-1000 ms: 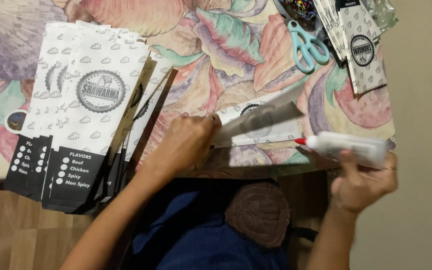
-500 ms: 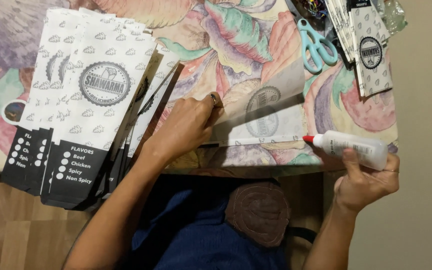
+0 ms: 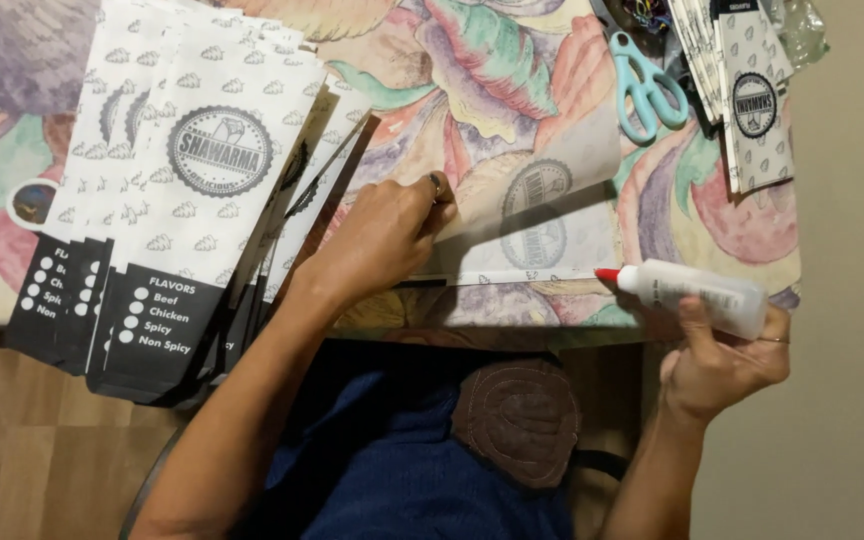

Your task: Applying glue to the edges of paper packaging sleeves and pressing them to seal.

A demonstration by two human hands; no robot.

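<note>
On flowered tablecloth [image 3: 512, 60], at centre: thin paper sheet [image 3: 537, 215], flat, faint round stamp showing through. Left of sheet: fanned stack of printed paper bags [image 3: 192, 200]. Left hand [image 3: 377, 245] on sheet's left edge, fingers curled, pressing down. Right hand [image 3: 722, 365] below sheet's right corner, fingers wrapped around white glue bottle [image 3: 697, 292], red tip touching sheet's lower edge. Above sheet's right: pale blue scissors [image 3: 645, 88].

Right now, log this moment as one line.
left hand: pressing paper sheet | right hand: holding glue bottle | scissors: idle
</note>
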